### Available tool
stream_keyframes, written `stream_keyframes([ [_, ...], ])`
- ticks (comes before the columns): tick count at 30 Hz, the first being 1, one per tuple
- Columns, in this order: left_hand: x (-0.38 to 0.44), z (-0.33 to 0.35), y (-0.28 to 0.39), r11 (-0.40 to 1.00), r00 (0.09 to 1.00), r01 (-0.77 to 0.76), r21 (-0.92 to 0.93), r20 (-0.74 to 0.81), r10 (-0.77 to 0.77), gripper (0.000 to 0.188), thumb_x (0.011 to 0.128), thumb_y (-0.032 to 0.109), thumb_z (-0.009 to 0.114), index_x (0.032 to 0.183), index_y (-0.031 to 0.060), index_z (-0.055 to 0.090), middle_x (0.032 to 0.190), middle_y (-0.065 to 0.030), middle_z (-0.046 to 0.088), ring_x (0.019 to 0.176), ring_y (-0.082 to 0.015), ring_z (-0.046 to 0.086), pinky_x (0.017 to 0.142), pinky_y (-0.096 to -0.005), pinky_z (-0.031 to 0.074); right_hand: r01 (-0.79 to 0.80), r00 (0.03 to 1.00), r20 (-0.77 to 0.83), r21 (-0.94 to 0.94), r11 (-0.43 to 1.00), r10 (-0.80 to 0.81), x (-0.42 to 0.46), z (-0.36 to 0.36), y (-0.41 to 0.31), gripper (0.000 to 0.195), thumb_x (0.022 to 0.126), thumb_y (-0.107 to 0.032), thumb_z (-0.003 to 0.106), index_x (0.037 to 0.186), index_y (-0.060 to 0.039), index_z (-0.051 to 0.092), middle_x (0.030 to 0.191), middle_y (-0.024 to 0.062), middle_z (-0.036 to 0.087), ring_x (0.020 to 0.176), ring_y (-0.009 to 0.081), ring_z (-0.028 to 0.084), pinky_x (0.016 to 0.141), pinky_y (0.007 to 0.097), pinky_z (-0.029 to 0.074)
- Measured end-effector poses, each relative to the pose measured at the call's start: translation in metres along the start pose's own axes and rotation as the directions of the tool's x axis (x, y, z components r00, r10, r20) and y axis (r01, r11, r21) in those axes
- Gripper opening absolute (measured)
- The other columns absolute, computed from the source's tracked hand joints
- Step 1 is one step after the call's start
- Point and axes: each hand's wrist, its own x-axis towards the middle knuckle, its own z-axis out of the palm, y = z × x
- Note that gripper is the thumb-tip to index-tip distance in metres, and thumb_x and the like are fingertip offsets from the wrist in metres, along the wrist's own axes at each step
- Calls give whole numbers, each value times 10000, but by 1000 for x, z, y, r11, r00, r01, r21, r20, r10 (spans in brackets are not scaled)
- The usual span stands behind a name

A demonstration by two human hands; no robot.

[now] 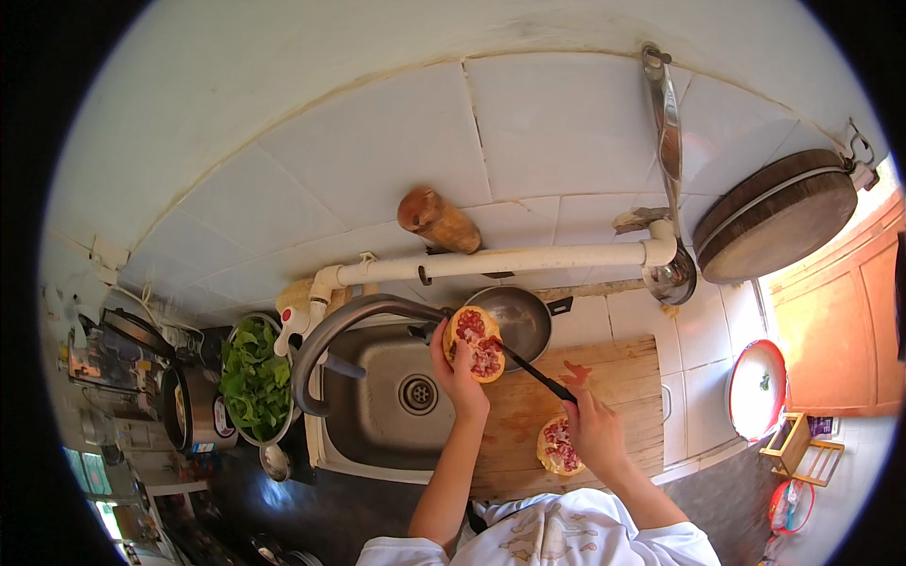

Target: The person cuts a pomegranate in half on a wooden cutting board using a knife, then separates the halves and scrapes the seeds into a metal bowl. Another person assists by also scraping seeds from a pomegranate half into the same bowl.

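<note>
One pomegranate half (473, 332) is held up by my left hand (463, 378), its cut face with red seeds turned towards me. My right hand (596, 431) grips a knife (534, 373) by its black handle, and the dark blade reaches to the right side of that fruit's cut face. Below both hands lies a wooden cutting board (509, 417) with wet red stains. A second pomegranate half (560, 446) rests cut side up on the board, partly behind my right hand.
Left of the board is a steel sink (386, 439) with a curved faucet (308, 354). A frying pan (520, 318) stands behind the board. Leafy greens (256, 378) fill a bowl at the left, beside a pot (202, 410). A ladle (669, 276) hangs before the tiled wall.
</note>
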Motion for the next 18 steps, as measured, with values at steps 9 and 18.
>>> stream_keyframes([
  [9, -3, 5, 0, 999, 998, -25, -49, -54, 22, 384, 890, 182, 494, 1228, 32, 395, 1182, -93, 471, 1044, -178, 510, 872, -301, 432, -67, 998, -18, 20, 998, 68, -3, 10, 8, 221, 853, -187, 533, 1033, -65, 492, 793, 126, 584, 630, 323, 582, 517, 410, 462],
  [18, -3, 5, 0, 997, 999, 11, -76, -31, -13, 373, 878, 182, 492, 1212, 35, 414, 1163, -94, 495, 1043, -186, 519, 880, -305, 427, -56, 998, -41, 1, 998, 56, -3, 17, 10, 240, 867, -198, 513, 1067, -72, 475, 884, 120, 584, 669, 328, 585, 536, 414, 469],
])
